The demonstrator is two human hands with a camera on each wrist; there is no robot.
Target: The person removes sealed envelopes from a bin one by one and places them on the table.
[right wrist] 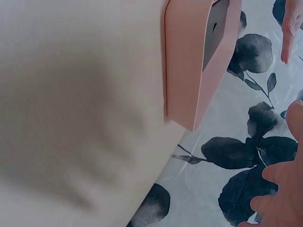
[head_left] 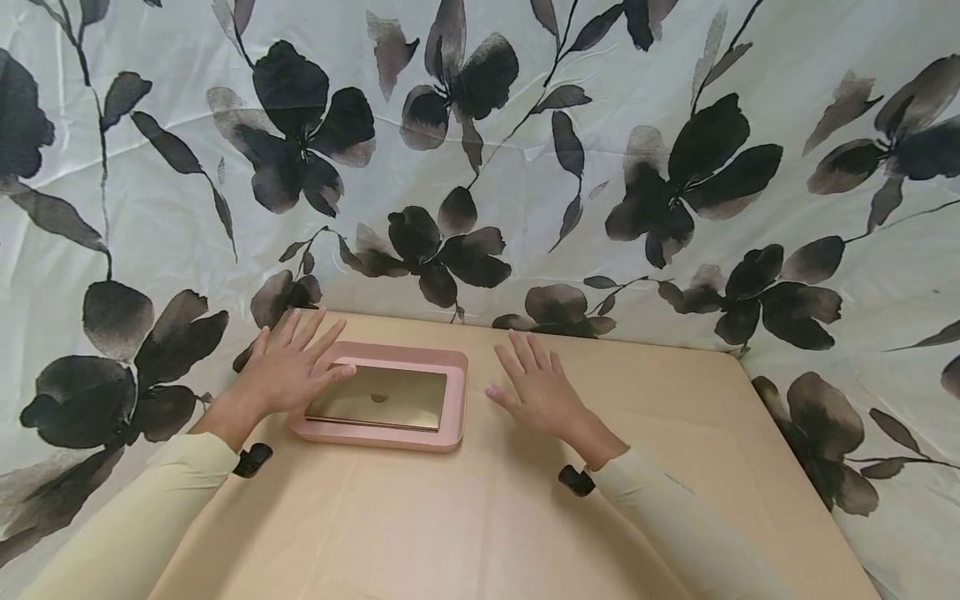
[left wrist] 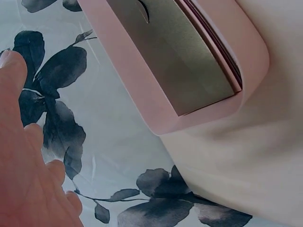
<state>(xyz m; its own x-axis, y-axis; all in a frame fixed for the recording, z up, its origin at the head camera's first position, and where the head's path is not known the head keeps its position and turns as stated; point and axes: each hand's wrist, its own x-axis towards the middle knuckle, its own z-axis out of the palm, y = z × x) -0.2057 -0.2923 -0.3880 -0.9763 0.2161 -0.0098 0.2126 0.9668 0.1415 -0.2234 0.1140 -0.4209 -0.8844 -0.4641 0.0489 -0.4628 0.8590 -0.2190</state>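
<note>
A pink tray-like box (head_left: 375,442) with raised, rounded walls stands near the table's back edge. Inside it lies a flat, shiny gold packet (head_left: 408,400) with a small half-round notch; in the left wrist view thin layered edges show beside the packet (left wrist: 184,66). My left hand (head_left: 285,371) is spread over the box's left end, thumb above the packet, holding nothing. To the right of the box (right wrist: 184,66), my right hand (head_left: 543,396) hovers over the table with fingers straight and apart, also holding nothing. Whether the left hand touches the rim I cannot tell.
The box rests on a light tan tabletop (head_left: 637,392). Behind the table and at its sides hangs a white cloth (head_left: 547,250) printed with dark flowers. Both wrists wear small black devices. Shadows of the arms fall on the table.
</note>
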